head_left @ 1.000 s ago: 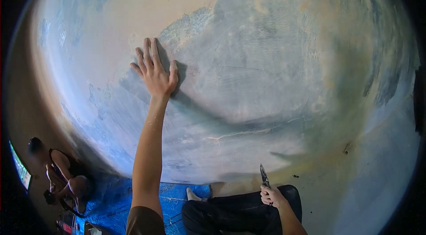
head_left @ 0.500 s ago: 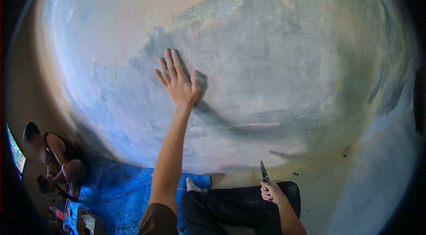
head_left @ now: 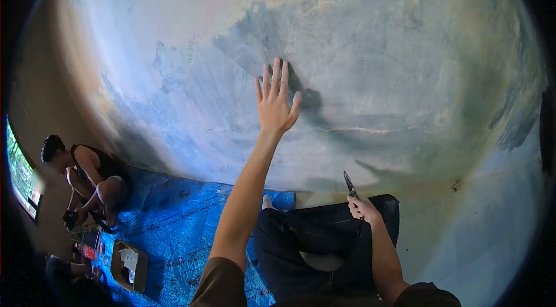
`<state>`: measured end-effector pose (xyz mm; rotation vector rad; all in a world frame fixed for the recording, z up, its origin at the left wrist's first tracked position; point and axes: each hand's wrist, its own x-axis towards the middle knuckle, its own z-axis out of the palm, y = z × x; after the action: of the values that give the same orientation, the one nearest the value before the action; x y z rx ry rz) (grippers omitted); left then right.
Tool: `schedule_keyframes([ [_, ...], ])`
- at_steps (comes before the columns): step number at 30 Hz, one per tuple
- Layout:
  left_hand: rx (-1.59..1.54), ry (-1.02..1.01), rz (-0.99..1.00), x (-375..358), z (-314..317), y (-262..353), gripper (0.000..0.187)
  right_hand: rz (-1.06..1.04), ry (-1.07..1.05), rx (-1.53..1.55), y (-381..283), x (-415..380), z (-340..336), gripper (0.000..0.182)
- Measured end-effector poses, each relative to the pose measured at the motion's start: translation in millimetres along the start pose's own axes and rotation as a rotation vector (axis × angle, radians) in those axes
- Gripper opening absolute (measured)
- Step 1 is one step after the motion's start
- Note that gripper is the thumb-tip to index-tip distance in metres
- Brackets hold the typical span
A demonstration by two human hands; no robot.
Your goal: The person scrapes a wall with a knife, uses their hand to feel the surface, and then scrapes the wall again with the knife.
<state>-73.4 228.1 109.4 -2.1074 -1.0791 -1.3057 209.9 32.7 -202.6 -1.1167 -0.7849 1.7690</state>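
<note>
My left hand [head_left: 276,97] reaches forward with its fingers spread, palm toward the large mottled grey and cream wall [head_left: 370,69]. It holds nothing, and its shadow falls close by on the right. Below it, a thin pale crack [head_left: 359,130] runs sideways across the surface. Low on the right, over my bent knee in dark trousers [head_left: 315,231], my right hand [head_left: 364,209] is closed around a knife [head_left: 350,183]. The knife's dark, pointed blade sticks up from the fist and leans slightly left; its handle is mostly hidden by the fingers.
A blue tarp [head_left: 191,214] covers the floor on the left, with an open cardboard box [head_left: 123,284] and a red-labelled bottle [head_left: 86,250] near its edge. A person [head_left: 95,176] crouches beside the wall at left, near a bright window [head_left: 22,168]. Another person's arm [head_left: 78,269] shows at lower left.
The view has swung left, so the scene sits further right. My left hand is slightly lower against the wall's patches, fingers still spread. My right hand keeps hold of the knife.
</note>
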Motion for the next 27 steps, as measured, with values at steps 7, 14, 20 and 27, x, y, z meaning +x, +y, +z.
schedule_keyframes([
  [7, -0.272, 0.204, -0.265, -71.3, 12.7, 27.9, 0.027, -0.086, -0.117, -0.054, -5.3, -16.1, 14.2, 0.031],
  [14, -0.580, 0.259, -0.344, -51.7, 55.6, 70.5, 0.036, -0.051, -0.126, -0.019, -0.6, -12.6, 14.0, 0.033],
  [20, -0.651, 0.178, -0.375, -105.6, 79.8, 54.4, 0.030, -0.078, -0.063, -0.063, 11.4, 0.1, -5.2, 0.025],
  [27, -0.660, 0.145, -0.321, -213.5, 128.8, 39.7, 0.028, 0.014, 0.010, -0.236, 1.0, 3.1, 15.1, 0.030],
])
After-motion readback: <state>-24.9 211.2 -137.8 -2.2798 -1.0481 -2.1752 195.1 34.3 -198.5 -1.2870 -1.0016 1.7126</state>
